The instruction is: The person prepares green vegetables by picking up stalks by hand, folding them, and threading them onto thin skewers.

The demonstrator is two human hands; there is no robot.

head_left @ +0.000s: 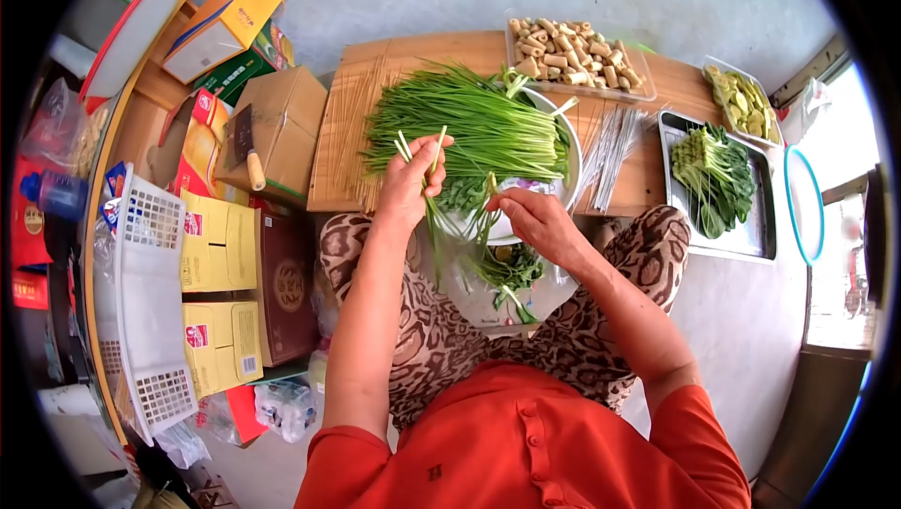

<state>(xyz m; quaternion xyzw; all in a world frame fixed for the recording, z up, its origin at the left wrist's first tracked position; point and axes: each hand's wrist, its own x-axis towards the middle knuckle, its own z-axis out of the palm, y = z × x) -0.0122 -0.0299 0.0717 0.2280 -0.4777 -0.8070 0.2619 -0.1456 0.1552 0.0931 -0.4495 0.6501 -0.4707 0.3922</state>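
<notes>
My left hand [409,181] is closed around a few garlic chives [437,154], their pale ends sticking up past the fingers and green leaves hanging below. Beside it, my right hand [535,220] pinches thin green strands that look like chives [488,213]. Just beyond both hands, a large pile of garlic chives [469,124] lies across a white basin [575,148] and the wooden board. Darker leafy greens [458,194] show under the pile in the basin. Between my knees, below the hands, sits a heap of loose green leaves [511,267].
A clear tray [610,89] of tan rolled pieces stands at the back. Thin wooden sticks [352,120] and metal skewers [615,148] lie on the board [319,176]. Rightward are a metal tray [765,218] with greens and a tub of slices [746,106]. Cartons and a knife [246,138] stand left.
</notes>
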